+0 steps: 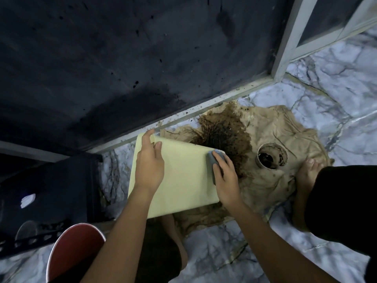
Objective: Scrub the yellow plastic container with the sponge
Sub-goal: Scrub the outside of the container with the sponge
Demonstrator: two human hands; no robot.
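The pale yellow plastic container (183,180) lies tilted on its side over a brown cloth, one broad flat face up. My left hand (150,164) rests on that face near its far left corner, with the fingers reaching over the far edge. My right hand (225,176) holds a grey sponge (212,160) against the container's right edge, fingers curled over the sponge.
A crumpled brown cloth (271,180) covers the marble floor, with a dark wet stain (226,131). A small cup (272,157) of dark liquid stands on it. My bare foot (308,172) is at the right. A dark wall, a red stool (75,250) and a black crate (47,190) are at the left.
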